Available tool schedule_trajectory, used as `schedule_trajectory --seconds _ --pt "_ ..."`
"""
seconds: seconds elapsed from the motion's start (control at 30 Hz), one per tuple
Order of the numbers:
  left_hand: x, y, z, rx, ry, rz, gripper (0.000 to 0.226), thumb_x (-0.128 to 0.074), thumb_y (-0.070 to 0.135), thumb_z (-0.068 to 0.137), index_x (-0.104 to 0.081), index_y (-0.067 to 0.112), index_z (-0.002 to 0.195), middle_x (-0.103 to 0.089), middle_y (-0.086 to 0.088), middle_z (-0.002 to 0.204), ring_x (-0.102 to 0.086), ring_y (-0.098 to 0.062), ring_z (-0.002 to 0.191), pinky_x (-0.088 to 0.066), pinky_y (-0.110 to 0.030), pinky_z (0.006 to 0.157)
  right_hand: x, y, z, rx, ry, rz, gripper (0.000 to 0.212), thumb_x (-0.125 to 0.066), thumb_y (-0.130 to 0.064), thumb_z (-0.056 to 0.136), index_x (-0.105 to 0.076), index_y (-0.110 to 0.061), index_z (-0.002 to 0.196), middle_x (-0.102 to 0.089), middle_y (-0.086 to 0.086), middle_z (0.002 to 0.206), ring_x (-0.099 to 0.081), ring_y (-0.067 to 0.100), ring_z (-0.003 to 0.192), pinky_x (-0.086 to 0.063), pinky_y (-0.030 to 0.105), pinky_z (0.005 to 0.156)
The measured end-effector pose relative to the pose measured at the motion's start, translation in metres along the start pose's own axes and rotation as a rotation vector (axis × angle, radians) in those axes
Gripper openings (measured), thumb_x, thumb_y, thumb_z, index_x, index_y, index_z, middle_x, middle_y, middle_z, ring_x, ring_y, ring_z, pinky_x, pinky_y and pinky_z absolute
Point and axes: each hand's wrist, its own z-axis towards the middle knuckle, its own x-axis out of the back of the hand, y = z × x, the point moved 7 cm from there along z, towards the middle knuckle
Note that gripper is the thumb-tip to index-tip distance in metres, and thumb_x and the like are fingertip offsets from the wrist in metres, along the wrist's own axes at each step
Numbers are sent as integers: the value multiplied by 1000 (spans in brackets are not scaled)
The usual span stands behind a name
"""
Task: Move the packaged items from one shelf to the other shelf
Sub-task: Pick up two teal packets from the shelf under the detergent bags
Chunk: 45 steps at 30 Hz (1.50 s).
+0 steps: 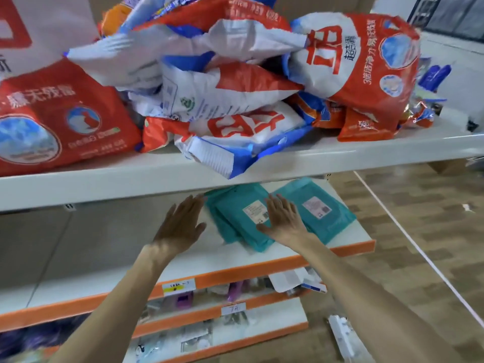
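Neither grip holds anything. The right hand (281, 218) is spread flat, fingers straight, over the left teal packet (230, 220), and the left hand (180, 226) hovers open just beside it. Both forearms reach in under the upper shelf (104, 184). The pick-up seems about to begin. Next, fingers must curl round a packet's edge on the orange-edged shelf (248, 268).

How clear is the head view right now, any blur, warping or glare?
Head view: wide-angle distortion bows the upper shelf; slight motion smear on the left hand, right hand and teal packets; large print on the detergent bags is readable; lighting even, no strong glare.
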Motion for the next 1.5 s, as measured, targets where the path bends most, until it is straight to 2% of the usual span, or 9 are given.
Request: schedule_trajectory --seconds 0.37,0.57,0.7,0.83,1.0,1.13,1.3,1.4,1.5 --pt "-65 8 16 -23 -55 -25 69 -45 31 100 -6 24 156 -8 5 164 -6 -14 150 -8 -44 122 -77 -27 17 -30 -140 25 92 -62 -63 78 -26 -11 145 -29 12 149 -26 34 140 -26 47 112" --pt "-64 0 18 -10 -32 -65 71 -51 35 96 -12 21 154 -21 -2 160 -19 -20 148 -21 -48 119 -61 -24 16 -17 -151 -72 45 -52 -21 90 -42 -6 132 -50 12 130 -49 32 121 -45 42 88" --pt "-62 -9 17 9 -45 -55 71 -52 37 95 -15 21 153 -25 -3 159 -24 -21 147 -25 -49 118 -56 -28 10 12 -78 -151 37 -38 -3 92 -45 -1 129 -54 18 123 -55 35 109 -45 41 80" --pt "-67 -5 12 67 -93 -58 71 -53 34 96 -13 21 153 -22 -1 160 -21 -21 147 -20 -48 120 -35 -29 7 35 -18 -156 30 -44 5 93 -49 -6 120 -61 12 111 -60 29 96 -46 38 73" --pt "-71 -2 11 103 -136 -49 70 -53 34 96 -15 20 154 -18 -1 162 -21 -21 147 -22 -45 119 37 -11 4 -93 128 113 10 -39 -16 103 -48 -14 103 -59 -1 87 -59 18 72 -49 32 60" --pt "-64 5 18 152 -123 -66 68 -57 32 93 -24 16 150 -28 -5 157 -31 -25 142 -29 -44 116 81 33 5 -221 339 403 20 -44 -20 99 -51 -9 83 -57 3 70 -53 20 61 -38 29 51" --pt "-65 15 25 252 -125 -90 55 -54 33 93 -36 12 141 -39 -9 142 -39 -28 129 -39 -44 101 31 91 -6 -512 226 863 21 -46 -6 91 -51 -9 71 -47 11 66 -43 18 63 -31 32 58" --pt "-70 18 33 371 -135 -53 52 -50 40 94 -42 6 133 -43 -15 127 -41 -31 117 -40 -43 93 1 114 -18 -608 200 921 32 -42 -1 90 -46 -12 61 -47 5 61 -41 17 59 -29 29 57" --pt "-84 14 42 553 -177 -144 68 -47 58 92 -45 2 131 -45 -19 127 -40 -35 118 -38 -43 96 -26 132 -22 -651 162 776 18 -47 -8 93 -57 -10 77 -60 4 73 -57 20 67 -45 31 58"
